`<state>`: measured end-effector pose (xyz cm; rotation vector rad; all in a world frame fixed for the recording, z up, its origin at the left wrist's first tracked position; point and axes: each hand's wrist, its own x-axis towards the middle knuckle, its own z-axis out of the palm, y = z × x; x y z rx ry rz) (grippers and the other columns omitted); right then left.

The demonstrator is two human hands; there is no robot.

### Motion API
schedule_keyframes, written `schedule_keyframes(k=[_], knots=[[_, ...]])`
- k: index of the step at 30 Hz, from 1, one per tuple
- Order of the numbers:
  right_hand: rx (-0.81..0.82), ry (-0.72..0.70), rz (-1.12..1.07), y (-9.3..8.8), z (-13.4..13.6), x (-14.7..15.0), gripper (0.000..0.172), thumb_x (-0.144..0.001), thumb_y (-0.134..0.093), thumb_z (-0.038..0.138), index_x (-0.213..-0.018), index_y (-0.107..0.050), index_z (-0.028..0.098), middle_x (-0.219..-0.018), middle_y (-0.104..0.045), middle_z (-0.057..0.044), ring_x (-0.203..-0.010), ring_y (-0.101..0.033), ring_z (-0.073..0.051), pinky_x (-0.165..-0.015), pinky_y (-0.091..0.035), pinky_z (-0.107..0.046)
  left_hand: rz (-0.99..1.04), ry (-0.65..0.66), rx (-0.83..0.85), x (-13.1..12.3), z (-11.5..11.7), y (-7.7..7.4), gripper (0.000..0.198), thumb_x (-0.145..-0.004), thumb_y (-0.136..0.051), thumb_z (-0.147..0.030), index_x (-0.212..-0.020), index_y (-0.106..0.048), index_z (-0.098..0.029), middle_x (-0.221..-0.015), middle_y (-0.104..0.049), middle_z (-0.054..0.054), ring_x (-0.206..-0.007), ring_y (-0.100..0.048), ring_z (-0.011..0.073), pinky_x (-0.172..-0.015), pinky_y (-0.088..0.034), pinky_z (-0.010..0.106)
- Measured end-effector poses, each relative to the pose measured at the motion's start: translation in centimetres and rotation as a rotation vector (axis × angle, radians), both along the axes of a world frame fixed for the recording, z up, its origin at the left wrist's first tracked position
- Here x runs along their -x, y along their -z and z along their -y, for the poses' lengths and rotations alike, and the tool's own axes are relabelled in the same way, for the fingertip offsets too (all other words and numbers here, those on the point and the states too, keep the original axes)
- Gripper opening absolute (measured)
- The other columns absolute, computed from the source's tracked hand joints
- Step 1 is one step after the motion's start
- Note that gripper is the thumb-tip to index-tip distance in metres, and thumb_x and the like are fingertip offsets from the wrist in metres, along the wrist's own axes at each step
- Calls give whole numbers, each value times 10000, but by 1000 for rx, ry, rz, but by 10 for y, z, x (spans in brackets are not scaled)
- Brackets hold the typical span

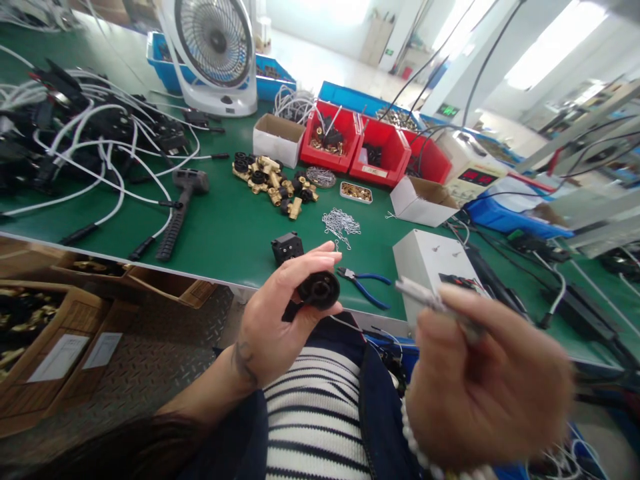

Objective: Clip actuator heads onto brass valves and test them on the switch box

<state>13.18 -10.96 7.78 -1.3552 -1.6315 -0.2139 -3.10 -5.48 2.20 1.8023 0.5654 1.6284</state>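
The black round part (320, 291), within the left hand's (273, 323) curled thumb and fingers, looks light, stiff and smooth, probably best gripped around its outer wall. The right hand (490, 373) pinches a blurred metal piece (420, 293). Beyond, between the hands, blue-handled pliers (370, 287) lie on the worktop (225, 243).

Black-striped white knit top (313, 420); navy jacket (369, 400); 1 right-wrist bracelet (411, 437) of white beads; dark left-wrist marking (244, 360).
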Motion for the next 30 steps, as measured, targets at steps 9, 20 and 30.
schedule_keyframes(k=[9, 20, 30], knots=[[465, 222, -79, 84, -94, -74, 528, -873, -579, 587, -1126, -726, 147, -1211, -639, -217, -1167, -580, -369, -1040, -420, -615, -50, 195, 28, 5, 2, -3, 557, -863, -766, -161, -1356, -527, -262, -1455, -611, 51, -1455, -438, 176, -1285, -198, 390], [807, -641, -1486, 53, 1, 15, 306, -839, -790, 357, -1120, -732, 252, -936, -736, -16, -690, -625, -69, -703, -533, -182, 93, -182, 408, 2, -17, 21, 762, -938, -495, -659, -1525, -313, -208, -1568, -435, 164, -1449, -440, 246, -1202, -358, 413], [825, -644, -1656, 46, 0, 16, 292, -824, -807, 351, -1069, -752, 201, -985, -757, -40, -664, -623, -36, -676, -542, -130, -211, -211, 761, 8, -69, 44, 551, -703, -787, -545, -1104, -687, -180, -1158, -701, 115, -1205, -597, 356, -1150, -362, 572]])
